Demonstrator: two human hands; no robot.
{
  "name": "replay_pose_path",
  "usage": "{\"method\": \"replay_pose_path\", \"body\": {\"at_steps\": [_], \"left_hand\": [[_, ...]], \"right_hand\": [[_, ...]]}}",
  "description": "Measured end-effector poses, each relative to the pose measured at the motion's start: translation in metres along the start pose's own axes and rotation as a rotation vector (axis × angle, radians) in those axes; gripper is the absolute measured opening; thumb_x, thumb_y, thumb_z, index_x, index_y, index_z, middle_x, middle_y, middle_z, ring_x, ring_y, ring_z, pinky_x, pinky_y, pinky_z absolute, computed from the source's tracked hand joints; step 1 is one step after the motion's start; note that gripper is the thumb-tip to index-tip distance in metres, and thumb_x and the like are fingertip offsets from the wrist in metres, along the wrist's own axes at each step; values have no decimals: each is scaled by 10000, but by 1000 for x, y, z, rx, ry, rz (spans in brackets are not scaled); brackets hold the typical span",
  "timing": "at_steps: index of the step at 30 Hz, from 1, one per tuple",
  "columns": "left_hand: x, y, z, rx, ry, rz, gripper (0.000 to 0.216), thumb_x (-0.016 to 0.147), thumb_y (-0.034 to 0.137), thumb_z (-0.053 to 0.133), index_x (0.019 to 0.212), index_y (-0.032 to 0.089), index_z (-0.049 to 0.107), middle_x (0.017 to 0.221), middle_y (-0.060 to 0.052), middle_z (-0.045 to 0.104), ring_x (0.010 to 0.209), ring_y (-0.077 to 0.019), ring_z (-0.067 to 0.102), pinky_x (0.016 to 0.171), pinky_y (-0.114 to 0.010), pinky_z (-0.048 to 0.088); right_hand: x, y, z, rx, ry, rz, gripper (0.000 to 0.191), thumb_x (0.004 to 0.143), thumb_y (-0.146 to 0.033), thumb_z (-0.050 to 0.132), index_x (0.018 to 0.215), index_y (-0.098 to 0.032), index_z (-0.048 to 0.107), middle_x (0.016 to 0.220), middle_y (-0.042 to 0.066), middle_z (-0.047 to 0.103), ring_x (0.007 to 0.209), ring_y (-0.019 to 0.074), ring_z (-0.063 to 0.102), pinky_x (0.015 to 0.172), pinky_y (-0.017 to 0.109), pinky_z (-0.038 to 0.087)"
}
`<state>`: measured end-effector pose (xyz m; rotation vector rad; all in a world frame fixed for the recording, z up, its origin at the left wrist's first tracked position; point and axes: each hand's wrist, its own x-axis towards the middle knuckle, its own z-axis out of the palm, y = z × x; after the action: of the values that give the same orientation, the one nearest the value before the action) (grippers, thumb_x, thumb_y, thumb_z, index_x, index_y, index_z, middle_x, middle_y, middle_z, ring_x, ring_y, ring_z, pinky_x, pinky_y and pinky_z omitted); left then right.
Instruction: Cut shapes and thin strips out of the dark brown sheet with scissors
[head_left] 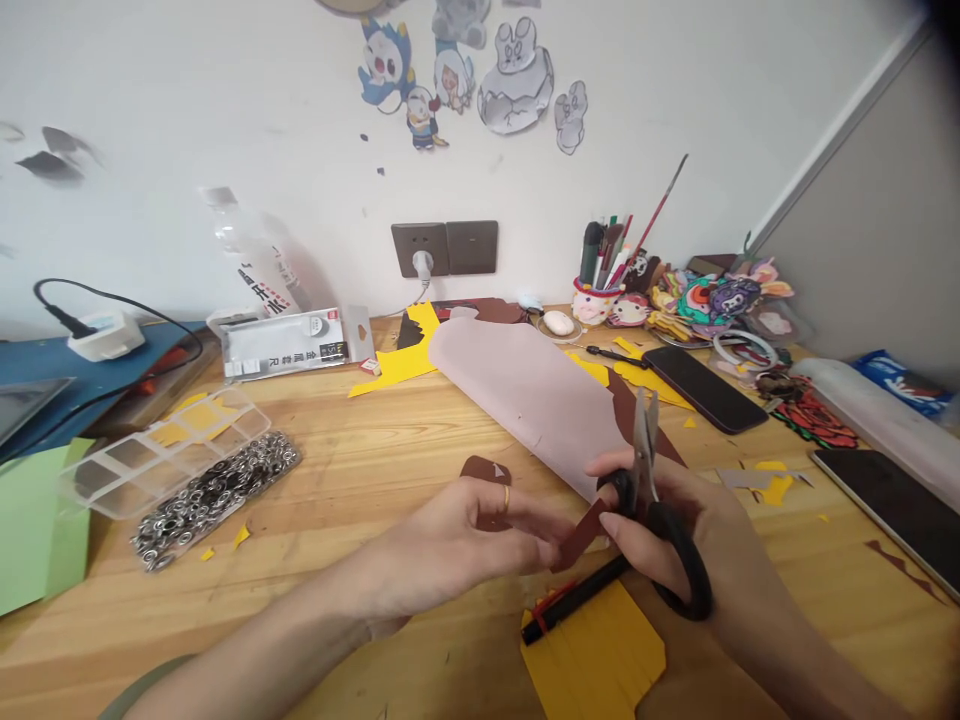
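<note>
Near the front edge of the desk [360,450], a brown paper piece [581,535] is pinched in the grip of the left hand [465,540]. Black-handled scissors [645,470] are clamped in the right hand [697,530], blades upright. Toward the left edge, yellow scraps are held in a clear compartment box [150,455], and metal eyelets [217,495] are heaped in the clear tray touching it. Pens and brushes are stood in a cup [596,300] at the back edge.

Brown scrap [584,534] half hidden under the left hand [465,545] — yellow sheet [600,655] cut off below.

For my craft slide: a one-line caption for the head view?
Right hand holds black-handled scissors beside a small brown paper piece pinched by the left hand over a wooden desk.
</note>
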<state>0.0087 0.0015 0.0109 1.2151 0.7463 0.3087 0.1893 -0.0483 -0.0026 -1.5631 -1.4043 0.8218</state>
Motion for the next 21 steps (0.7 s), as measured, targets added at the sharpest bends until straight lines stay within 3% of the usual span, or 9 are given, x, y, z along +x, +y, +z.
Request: {"method": "replay_pose_path", "body": {"at_steps": [3,7,12,21], "left_hand": [[1,-2,4,-29,20,-20,96,668,194,607,705,185,696,700,-4,625,671,-123,518,671,-225,389],[2,-7,8,-87,4,-41,94,674,180,598,654,159,688,578,-3,588,548,-106,499,598,-226,388],[1,-5,7,-152,160,-47,69,659,217,638,678,160,672,628,-7,616,549,-84,516,562,-195,378],[-2,4,3,-392,373,67,135,632,237,689,680,133,617,707,-17,624,585,-61,537,552,-149,398]], "right_hand": [[0,3,1,-34,-67,0,195,657,-157,572,829,-251,565,610,-46,592,501,132,591,414,199,457],[-1,5,2,27,-102,14,189,675,-180,578,854,-239,562,622,-37,583,509,129,572,436,208,461],[-3,1,4,168,-103,119,184,691,-282,614,865,-232,578,593,-45,541,519,122,531,469,214,433],[-7,0,10,183,-422,106,322,749,-394,521,976,-174,582,583,-12,517,535,167,547,499,271,460]]}}
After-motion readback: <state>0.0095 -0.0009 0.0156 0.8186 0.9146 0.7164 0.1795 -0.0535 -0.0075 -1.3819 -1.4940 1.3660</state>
